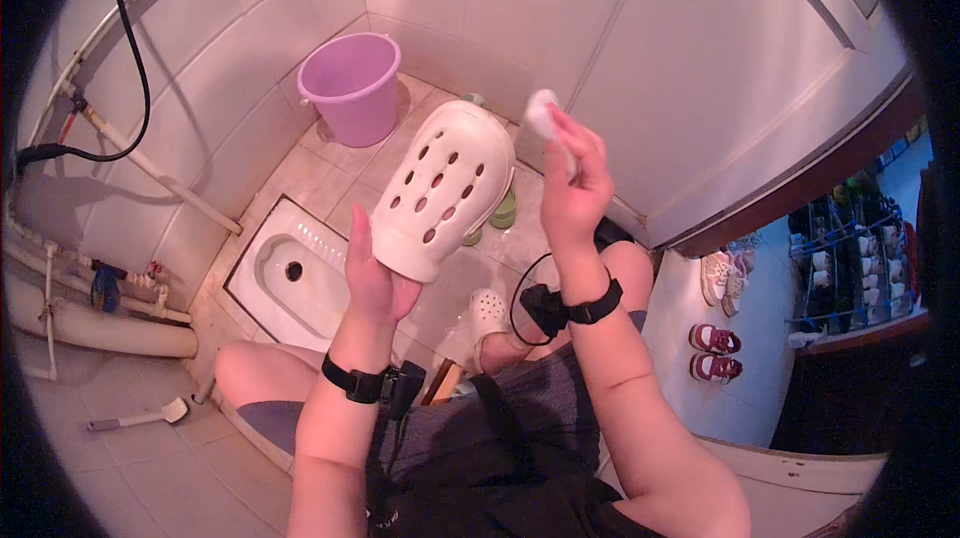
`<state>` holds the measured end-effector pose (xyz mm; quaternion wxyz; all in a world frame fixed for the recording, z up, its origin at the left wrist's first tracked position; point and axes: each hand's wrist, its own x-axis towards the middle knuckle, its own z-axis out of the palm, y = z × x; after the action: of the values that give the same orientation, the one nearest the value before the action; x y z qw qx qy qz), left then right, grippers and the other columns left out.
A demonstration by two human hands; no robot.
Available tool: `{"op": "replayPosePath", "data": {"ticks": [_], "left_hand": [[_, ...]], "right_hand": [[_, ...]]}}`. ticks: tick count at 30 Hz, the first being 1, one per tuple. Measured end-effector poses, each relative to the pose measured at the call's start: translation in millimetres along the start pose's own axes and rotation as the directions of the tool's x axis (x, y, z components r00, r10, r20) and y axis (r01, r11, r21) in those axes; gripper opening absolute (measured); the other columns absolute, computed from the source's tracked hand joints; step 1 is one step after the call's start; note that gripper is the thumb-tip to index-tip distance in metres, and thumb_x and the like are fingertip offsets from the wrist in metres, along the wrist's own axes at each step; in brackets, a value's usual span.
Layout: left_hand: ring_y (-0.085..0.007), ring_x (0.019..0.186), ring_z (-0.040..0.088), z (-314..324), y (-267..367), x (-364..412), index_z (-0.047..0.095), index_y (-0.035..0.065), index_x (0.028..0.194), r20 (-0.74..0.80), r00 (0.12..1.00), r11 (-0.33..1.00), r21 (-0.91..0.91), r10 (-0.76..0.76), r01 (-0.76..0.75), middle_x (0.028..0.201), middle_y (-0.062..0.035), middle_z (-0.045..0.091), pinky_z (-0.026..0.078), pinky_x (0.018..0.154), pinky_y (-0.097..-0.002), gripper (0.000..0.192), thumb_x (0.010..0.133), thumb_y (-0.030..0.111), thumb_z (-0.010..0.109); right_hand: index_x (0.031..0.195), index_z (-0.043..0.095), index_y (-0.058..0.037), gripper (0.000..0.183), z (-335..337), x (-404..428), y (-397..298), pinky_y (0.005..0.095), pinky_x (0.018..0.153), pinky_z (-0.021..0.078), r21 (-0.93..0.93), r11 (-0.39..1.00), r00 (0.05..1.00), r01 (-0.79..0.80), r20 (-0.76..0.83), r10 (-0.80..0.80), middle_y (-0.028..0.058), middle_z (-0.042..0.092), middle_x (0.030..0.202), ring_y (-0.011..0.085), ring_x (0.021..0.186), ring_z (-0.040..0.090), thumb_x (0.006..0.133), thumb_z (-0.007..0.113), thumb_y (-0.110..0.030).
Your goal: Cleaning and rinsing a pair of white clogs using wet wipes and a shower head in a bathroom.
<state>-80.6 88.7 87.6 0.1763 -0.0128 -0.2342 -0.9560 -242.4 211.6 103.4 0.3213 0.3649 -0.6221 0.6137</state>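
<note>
A white perforated clog [448,189] is held up in front of me, its holed upper facing the camera. My left hand [381,275] reaches into the foot opening at its lower end, with the thumb outside along the left edge. To the right of the clog and apart from it, my right hand [576,178] is raised and grips a small white object [541,113], which is blurred; whether it is a brush or a cloth I cannot tell. Another white clog [490,311] is on a foot below. Both wrists wear black straps with small devices.
A purple bucket [352,88] stands by the far tiled wall. The squat toilet [262,268] is set in the floor at left. Green slippers [503,209] lie behind the held clog. Pipes [161,182] run along the left wall; a long-handled brush [142,416] lies lower left. Shoes [715,354] sit beyond the doorway.
</note>
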Motion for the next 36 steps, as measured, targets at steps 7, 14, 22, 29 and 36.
{"op": "replayPosePath", "data": {"ticks": [7, 14, 22, 29, 36], "left_hand": [[-0.0321, 0.124, 0.035, 4, -4, 1, 0.025, -0.0001, 0.135, -0.016, 0.999, 0.999, -0.006, 0.034, -0.034, 0.137, -0.0172, 0.033, 0.026, 0.104, -0.0444, 0.068, 0.092, 0.052, 0.021], [-0.0285, 0.124, 0.036, 7, -13, 1, 0.026, 0.0011, 0.135, -0.079, 0.994, 0.981, 0.186, 0.08, -0.065, 0.135, -0.0156, 0.036, 0.028, 0.104, -0.0414, 0.063, 0.093, 0.048, 0.022], [-0.0256, 0.126, 0.033, 9, -15, 10, 0.022, 0.0012, 0.136, 0.062, 0.997, 0.98, 0.19, 0.04, -0.051, 0.137, -0.0143, 0.033, 0.026, 0.105, -0.0375, 0.068, 0.092, 0.053, 0.021], [-0.0277, 0.125, 0.036, -23, -22, 11, 0.027, 0.0005, 0.135, -0.096, 0.995, 0.964, 0.266, 0.038, -0.012, 0.135, -0.0148, 0.037, 0.028, 0.104, -0.0396, 0.089, 0.081, 0.071, 0.015], [-0.0277, 0.123, 0.038, -12, -19, 7, 0.027, -0.0004, 0.134, -0.014, 0.993, 0.922, 0.374, 0.119, -0.105, 0.134, -0.0142, 0.038, 0.029, 0.103, -0.0391, 0.102, 0.073, 0.08, 0.014]], "right_hand": [[0.094, 0.065, -0.0065, 0.025, 21, -17, -22, 0.0304, 0.073, 0.0415, -0.142, 0.953, 0.938, 0.266, 0.265, -0.222, 0.0087, 0.061, 0.11, 0.0203, 0.077, 0.053, 0.07, 0.066, -0.001], [0.095, 0.065, -0.0215, 0.025, 10, -43, -41, 0.0344, 0.077, 0.0334, -0.249, 0.877, 0.857, 0.412, 0.433, -0.28, -0.011, 0.059, 0.114, 0.0169, 0.084, 0.046, 0.07, 0.065, -0.021], [0.091, 0.064, -0.016, 0.027, 8, -14, -16, 0.0308, 0.065, 0.0386, -0.304, 0.845, 0.878, 0.439, 0.346, -0.331, -0.0037, 0.063, 0.106, 0.0194, 0.072, 0.052, 0.065, 0.066, -0.012], [0.094, 0.064, -0.0135, 0.025, 23, -36, -31, 0.0328, 0.061, 0.042, -0.016, 0.932, 0.778, 0.363, 0.555, -0.294, 0.0008, 0.064, 0.104, 0.0193, 0.066, 0.053, 0.069, 0.062, -0.013], [0.096, 0.063, -0.0062, 0.027, 14, -42, -39, 0.0316, 0.066, 0.0443, 0.024, 0.967, 0.855, 0.252, 0.463, -0.235, 0.0073, 0.062, 0.107, 0.0221, 0.075, 0.058, 0.07, 0.062, 0.002]]}}
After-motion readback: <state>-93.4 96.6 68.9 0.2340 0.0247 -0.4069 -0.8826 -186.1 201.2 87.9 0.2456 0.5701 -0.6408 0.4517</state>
